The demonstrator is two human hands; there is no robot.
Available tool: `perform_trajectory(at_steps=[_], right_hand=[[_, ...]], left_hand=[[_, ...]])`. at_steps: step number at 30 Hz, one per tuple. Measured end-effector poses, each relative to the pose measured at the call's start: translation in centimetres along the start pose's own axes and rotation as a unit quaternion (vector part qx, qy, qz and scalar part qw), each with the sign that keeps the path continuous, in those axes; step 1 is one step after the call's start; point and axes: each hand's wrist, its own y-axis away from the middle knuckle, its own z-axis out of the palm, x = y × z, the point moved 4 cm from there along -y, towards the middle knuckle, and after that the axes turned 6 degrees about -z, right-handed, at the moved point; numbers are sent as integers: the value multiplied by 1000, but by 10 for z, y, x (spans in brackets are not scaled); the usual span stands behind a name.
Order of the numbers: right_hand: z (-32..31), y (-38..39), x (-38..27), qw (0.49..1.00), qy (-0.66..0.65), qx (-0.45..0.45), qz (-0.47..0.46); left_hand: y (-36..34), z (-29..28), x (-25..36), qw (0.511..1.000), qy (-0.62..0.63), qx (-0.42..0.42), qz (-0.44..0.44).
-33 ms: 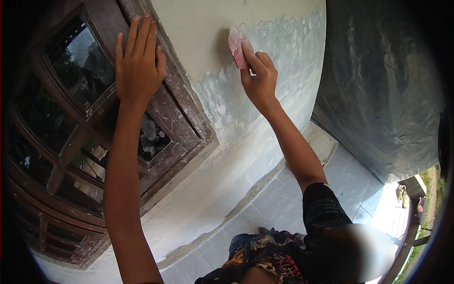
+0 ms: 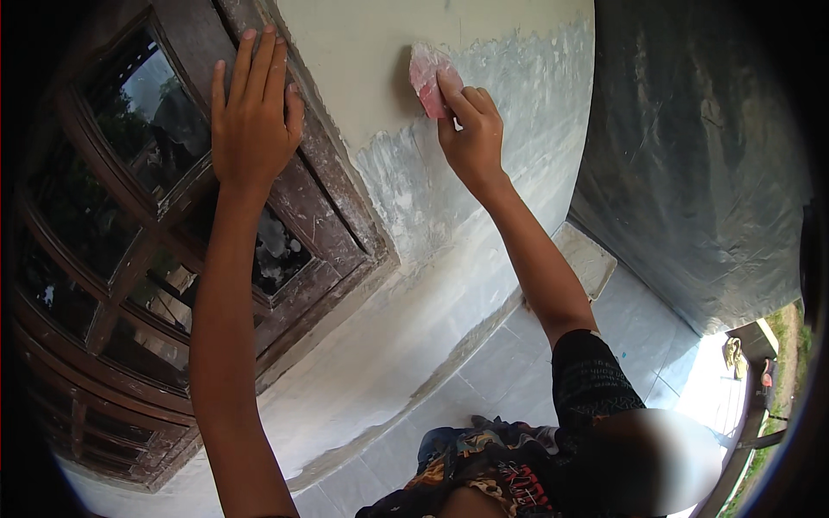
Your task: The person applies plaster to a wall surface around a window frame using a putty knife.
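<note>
A pink putty spreader (image 2: pixel 425 79), smeared with white putty, is pinched between the thumb and fingers of my right hand (image 2: pixel 475 142). It is at the wall (image 2: pixel 363 65), near the ragged upper border of a grey-white coated patch (image 2: pixel 518 112); whether its edge touches the wall, I cannot tell. My left hand (image 2: pixel 256 129) lies flat with fingers stretched out on the brown wooden window frame (image 2: pixel 332 207), holding nothing.
Dark glass panes (image 2: pixel 142 104) fill the window at left. A grey plastic sheet (image 2: pixel 691 155) hangs at right. Below are a grey tiled floor (image 2: pixel 484 375) and a pale slab-like piece (image 2: pixel 587 259) by the wall's foot. Grass shows outside at far right.
My right hand has shifted slightly left and up, carrying the putty spreader, which is tilted a little more. My left hand stays in place on the window frame.
</note>
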Motion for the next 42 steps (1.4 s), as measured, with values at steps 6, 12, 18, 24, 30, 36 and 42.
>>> perform_trajectory(at_steps=[6, 12, 18, 24, 30, 36, 42], right_hand=[[13, 92, -33, 997, -29, -68, 8], [-11, 44, -31, 996, -81, -28, 31], [15, 26, -4, 998, 20, -46, -22], [-6, 114, -64, 984, -139, -112, 18], [-7, 5, -8, 995, -70, 7, 69], [17, 81, -34, 995, -1, -87, 40], [-16, 47, -57, 995, -87, -49, 18]], left_hand=[[2, 4, 3, 1000, 11, 1, -1], [2, 2, 2, 1000, 9, 0, 1], [2, 2, 1, 1000, 15, 2, -2], [2, 0, -1, 1000, 21, -5, -4], [1, 1, 4, 1000, 18, -8, -7], [4, 2, -1, 1000, 24, -14, -9], [3, -1, 0, 999, 34, -12, -5]])
